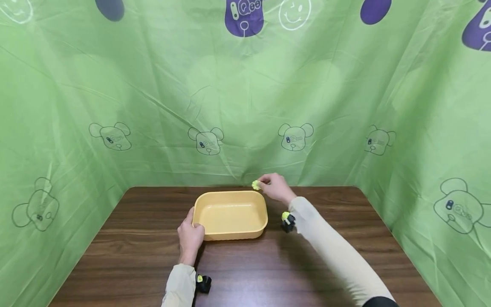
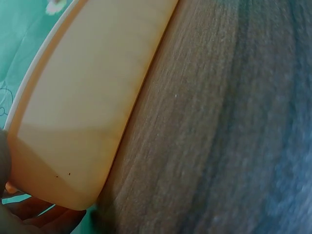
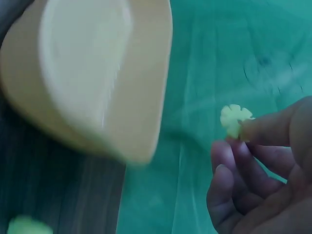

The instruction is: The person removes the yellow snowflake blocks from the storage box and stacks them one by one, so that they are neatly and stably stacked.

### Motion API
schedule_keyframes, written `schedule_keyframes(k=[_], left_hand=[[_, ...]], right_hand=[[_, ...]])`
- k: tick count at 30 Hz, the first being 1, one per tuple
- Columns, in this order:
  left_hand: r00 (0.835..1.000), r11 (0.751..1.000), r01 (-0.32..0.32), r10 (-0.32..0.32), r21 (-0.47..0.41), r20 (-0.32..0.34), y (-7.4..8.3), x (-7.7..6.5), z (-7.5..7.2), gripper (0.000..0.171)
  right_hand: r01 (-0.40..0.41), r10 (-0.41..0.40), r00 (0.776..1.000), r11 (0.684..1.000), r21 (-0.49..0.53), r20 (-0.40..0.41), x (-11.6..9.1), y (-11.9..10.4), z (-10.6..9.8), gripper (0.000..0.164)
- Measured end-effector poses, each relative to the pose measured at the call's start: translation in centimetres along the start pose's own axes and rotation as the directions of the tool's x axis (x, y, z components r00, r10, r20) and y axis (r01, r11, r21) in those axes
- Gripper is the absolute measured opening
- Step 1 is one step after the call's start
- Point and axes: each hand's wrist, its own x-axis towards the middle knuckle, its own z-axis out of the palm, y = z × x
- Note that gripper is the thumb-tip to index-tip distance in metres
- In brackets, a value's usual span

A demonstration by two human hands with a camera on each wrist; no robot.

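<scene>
A yellow, rounded rectangular plastic basin [image 1: 234, 236] sits on the brown table, and no contents show inside it. My left hand [image 1: 191, 235] grips its left end, thumb at the rim and fingers along the outer wall. In the left wrist view the long side of the basin [image 2: 83, 92] fills the left, fingers curled at its lower end. My right hand [image 1: 277, 187] is raised beyond the basin's far right corner. Between thumb and fingertips it pinches a small yellow-green flower-shaped piece [image 3: 234, 118], close to the rim in the head view.
The wood-grain table [image 1: 145, 238] ends at its far edge against a green printed curtain [image 1: 245, 106], which also hangs on both sides. Black wrist cameras [image 1: 287, 222] are strapped under the sleeves. A blurred yellow-green blob [image 3: 29, 225] shows low in the right wrist view.
</scene>
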Motion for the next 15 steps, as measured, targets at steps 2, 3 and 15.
schedule_keyframes(k=[2, 3, 15], left_hand=[[1.0, 1.0, 0.004, -0.004, 0.003, 0.008, -0.1, 0.0, 0.0, 0.063], [1.0, 1.0, 0.004, -0.005, 0.004, 0.012, -0.1, 0.0, 0.0, 0.063], [0.999, 1.0, 0.007, -0.007, 0.003, 0.05, -0.1, 0.5, 0.3, 0.063]], right_hand=[[-0.013, 0.013, 1.0, 1.0, 0.005, -0.007, -0.5, 1.5, -1.2, 0.022], [-0.03, 0.03, 1.0, 0.999, 0.015, -0.005, -0.9, 2.4, -1.7, 0.023], [-0.221, 0.217, 0.974, 0.973, 0.071, 0.06, -4.3, 10.1, -2.7, 0.013]])
